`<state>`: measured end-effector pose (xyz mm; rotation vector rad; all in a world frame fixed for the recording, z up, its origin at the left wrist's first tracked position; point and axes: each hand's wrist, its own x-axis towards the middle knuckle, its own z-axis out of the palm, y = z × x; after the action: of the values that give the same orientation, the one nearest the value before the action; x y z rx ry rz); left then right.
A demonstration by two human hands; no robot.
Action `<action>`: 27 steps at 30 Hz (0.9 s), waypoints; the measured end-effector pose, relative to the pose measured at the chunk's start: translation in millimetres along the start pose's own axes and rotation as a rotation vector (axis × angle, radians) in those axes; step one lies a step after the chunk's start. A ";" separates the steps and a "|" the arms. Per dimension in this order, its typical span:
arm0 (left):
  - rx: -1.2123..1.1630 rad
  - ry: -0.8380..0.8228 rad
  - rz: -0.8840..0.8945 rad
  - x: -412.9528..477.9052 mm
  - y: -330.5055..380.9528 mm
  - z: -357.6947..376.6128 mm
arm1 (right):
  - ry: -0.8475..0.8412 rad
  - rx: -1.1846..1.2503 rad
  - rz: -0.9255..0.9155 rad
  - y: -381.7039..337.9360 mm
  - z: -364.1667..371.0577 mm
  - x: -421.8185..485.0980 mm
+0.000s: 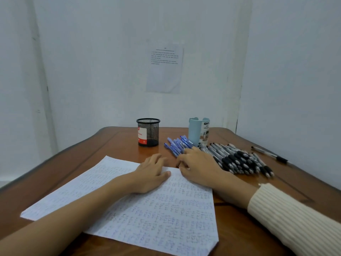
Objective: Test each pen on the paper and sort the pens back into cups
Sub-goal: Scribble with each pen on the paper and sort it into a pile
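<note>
Blue pens (176,145) lie far-left to near-right at the fingertips of the right hand (197,164), grip indeterminate; the left hand (153,172), spread flat on the paper (156,215), is farther.

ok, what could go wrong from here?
1. The right hand reaches the loose blue plastic pens with its wrist right beside the heap of grey, black-gripped pens; a sweep could mix the two heaps.
2. The single grey pen lies apart near the right edge of the wooden table and might roll off.
</note>
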<state>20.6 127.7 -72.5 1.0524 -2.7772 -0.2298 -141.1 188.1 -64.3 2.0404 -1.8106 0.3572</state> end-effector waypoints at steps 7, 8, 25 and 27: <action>0.025 0.090 0.143 16.0 14.1 2.7 | 0.198 0.058 0.172 40.2 -33.1 -7.4; 0.031 0.083 0.144 19.1 16.3 2.9 | 0.235 0.057 0.229 53.0 -37.6 -10.0; -0.183 0.195 0.282 66.5 37.6 27.4 | -0.067 0.044 0.793 200.8 -18.5 -65.1; -0.173 0.222 0.288 66.1 36.0 27.3 | -0.097 0.061 0.811 204.4 -15.7 -69.4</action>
<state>-57.0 112.7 -85.5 0.5897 -2.6100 -0.2891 -351.5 238.2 -56.5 1.2732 -2.6516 0.5341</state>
